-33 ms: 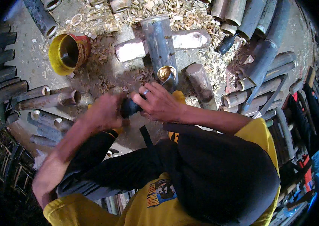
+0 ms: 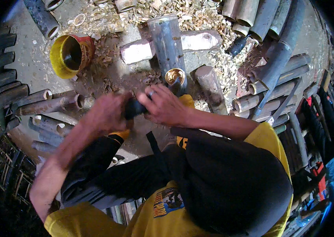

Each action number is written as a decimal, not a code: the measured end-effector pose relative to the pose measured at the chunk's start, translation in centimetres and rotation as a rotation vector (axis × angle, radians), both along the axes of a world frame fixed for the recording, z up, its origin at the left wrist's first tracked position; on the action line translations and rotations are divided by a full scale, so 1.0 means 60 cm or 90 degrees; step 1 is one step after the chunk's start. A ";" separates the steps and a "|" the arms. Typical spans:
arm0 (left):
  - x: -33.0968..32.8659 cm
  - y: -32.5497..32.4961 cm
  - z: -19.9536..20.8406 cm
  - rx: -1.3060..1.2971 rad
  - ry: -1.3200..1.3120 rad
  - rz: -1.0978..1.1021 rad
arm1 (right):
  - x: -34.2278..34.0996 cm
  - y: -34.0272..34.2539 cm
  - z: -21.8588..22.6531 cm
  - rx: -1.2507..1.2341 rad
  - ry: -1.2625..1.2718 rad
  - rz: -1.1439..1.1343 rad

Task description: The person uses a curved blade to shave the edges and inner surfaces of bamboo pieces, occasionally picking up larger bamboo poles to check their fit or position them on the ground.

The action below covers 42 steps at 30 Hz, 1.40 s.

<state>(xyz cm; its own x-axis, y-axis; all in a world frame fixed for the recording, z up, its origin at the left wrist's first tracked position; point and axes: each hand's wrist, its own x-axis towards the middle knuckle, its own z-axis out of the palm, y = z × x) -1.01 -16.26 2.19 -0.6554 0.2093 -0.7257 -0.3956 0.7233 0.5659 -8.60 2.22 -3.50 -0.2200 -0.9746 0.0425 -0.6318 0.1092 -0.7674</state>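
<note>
Between my hands is a short dark cylindrical piece (image 2: 134, 109), its kind not clear. My left hand (image 2: 109, 113), smeared by motion, is closed around its left end. My right hand (image 2: 167, 106), with a ring on one finger, grips its right end with bent fingers. Just beyond the right hand lies a thick grey bamboo tube (image 2: 167, 43), its near open end showing pale, curled material inside. The tube rests across a pale-topped block (image 2: 201, 40). A short round log (image 2: 211, 89) lies to its right.
A yellow and red bucket (image 2: 57, 59) lies or leans at the upper left. Bamboo tubes lie at left (image 2: 52, 106) and right (image 2: 265, 100). Pale shavings (image 2: 198, 17) cover the far floor. A dark bottle-like thing (image 2: 237, 46) sits among them. My bent legs (image 2: 127, 177) are close below my hands.
The dark piece and both hands have shifted slightly away from my body. My left elbow has swung a little outward to the left. The bamboo tube and bucket stay put.
</note>
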 end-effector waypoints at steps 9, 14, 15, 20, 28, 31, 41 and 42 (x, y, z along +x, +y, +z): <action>-0.049 -0.081 -0.107 -0.067 0.028 -0.051 | -0.031 -0.067 -0.036 0.279 -0.369 -0.027; 0.091 0.088 -0.104 -0.052 -0.130 0.337 | -0.064 -0.033 -0.033 0.392 -0.223 0.382; 0.091 0.130 -0.082 -0.030 -0.225 0.426 | -0.065 -0.029 -0.031 0.391 -0.204 0.471; 0.169 0.216 -0.094 0.043 -0.080 0.543 | -0.047 -0.001 -0.028 0.321 -0.105 0.449; -0.077 -0.058 -0.050 -0.172 0.064 -0.147 | -0.017 -0.046 -0.030 0.258 -0.303 -0.064; 0.065 0.027 -0.091 -0.124 0.021 0.093 | -0.014 -0.021 -0.044 0.313 -0.220 0.176; -0.044 -0.059 -0.056 -0.157 0.053 -0.090 | -0.009 -0.042 -0.035 0.222 -0.329 -0.061; -0.029 -0.044 -0.064 -0.151 0.025 -0.065 | -0.015 -0.037 -0.038 0.242 -0.291 0.010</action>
<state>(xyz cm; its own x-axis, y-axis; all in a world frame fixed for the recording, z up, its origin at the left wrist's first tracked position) -2.74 -18.93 -1.68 -0.6686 0.1027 -0.7365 -0.2948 0.8727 0.3894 -9.48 0.02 -5.78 -0.1185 -0.9061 -0.4061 -0.2497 0.4230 -0.8710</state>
